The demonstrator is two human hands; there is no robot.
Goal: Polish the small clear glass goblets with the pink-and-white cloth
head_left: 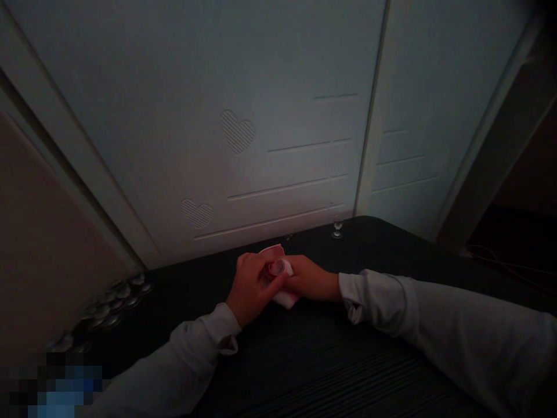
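Observation:
Above the dark table both my hands meet around a small clear glass [279,267], its round end facing me. A pink and white cloth [287,299] is bunched about the glass, with one corner sticking up behind and another hanging below. My left hand [249,287] is closed on the glass and cloth from the left, its thumb reaching across the front. From the right, my right hand [310,277] is closed round the cloth and glass; most of its fingers are hidden. The dim light hides finer detail.
A small stemmed glass [337,226] stands near the table's back edge. Several similar glasses [111,305] cluster at the left edge. The dark table [331,366] backs onto pale panels [278,75] with carved hearts. A blurred blue patch [61,395] covers the lower left corner.

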